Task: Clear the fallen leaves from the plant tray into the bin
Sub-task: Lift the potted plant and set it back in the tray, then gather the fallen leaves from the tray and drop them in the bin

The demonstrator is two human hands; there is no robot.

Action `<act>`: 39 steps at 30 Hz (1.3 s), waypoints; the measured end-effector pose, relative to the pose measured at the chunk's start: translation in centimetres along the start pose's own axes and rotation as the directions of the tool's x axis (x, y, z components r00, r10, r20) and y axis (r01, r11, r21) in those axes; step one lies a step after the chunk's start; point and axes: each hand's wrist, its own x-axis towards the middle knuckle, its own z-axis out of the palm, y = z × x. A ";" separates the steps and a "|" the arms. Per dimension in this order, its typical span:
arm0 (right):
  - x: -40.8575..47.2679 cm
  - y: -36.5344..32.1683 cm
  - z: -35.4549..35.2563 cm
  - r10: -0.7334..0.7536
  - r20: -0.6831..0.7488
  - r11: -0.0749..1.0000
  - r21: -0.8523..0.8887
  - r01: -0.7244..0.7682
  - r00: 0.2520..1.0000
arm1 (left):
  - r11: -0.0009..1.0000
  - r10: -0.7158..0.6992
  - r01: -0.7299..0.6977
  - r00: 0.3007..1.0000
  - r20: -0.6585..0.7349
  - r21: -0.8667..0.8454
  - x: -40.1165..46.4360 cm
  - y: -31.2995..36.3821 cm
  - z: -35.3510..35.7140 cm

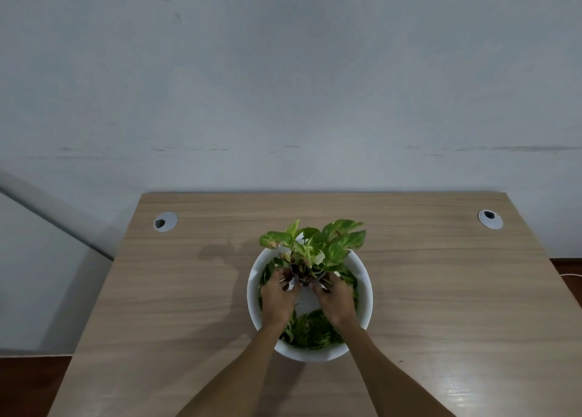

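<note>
A round white tray (362, 278) sits in the middle of the wooden table. In its far half stands a small potted plant (318, 246) with green and yellow leaves, in a clear pot (307, 276). Loose green fallen leaves (310, 330) lie in the tray's near part and along its sides. My left hand (277, 300) and my right hand (337, 300) are both inside the tray, fingers wrapped around the pot from either side. No bin is in view.
The wooden table (157, 290) stands against a pale wall. Two grey cable grommets sit near the back corners, one at the left (165, 221) and one at the right (490, 219). Dark floor shows past both table sides.
</note>
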 end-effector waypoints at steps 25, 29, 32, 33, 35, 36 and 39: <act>-1.9 1.0 -3.1 -0.041 0.270 0.694 -0.686 0.222 0.962 | 0.481 0.093 -0.400 0.908 0.409 0.780 -0.7 -1.3 -3.9; -4.8 1.1 -2.6 -0.019 0.305 0.698 -0.677 0.231 0.952 | 0.454 0.025 -0.374 0.912 0.409 0.808 -3.0 -1.3 -3.3; -6.8 1.0 -2.0 0.069 0.372 0.705 -0.675 0.218 0.926 | 0.457 0.001 -0.387 0.901 0.434 0.801 -5.0 -1.8 -2.9; -7.3 0.8 -2.0 0.079 0.382 0.711 -0.669 0.216 0.921 | 0.451 0.012 -0.405 0.894 0.448 0.795 -5.5 -2.0 -2.9; -7.5 0.5 -1.9 0.024 0.388 0.713 -0.653 0.256 0.921 | 0.447 0.054 -0.430 0.888 0.456 0.784 -5.7 -2.0 -3.2; -7.2 0.1 -2.1 -0.006 0.383 0.706 -0.652 0.275 0.924 | 0.454 0.083 -0.432 0.891 0.446 0.779 -5.3 -1.7 -3.5; -4.9 -0.7 -3.2 -0.085 0.268 0.734 -0.634 0.242 0.960 | 0.493 0.143 -0.415 0.906 0.399 0.764 -3.1 -0.9 -4.5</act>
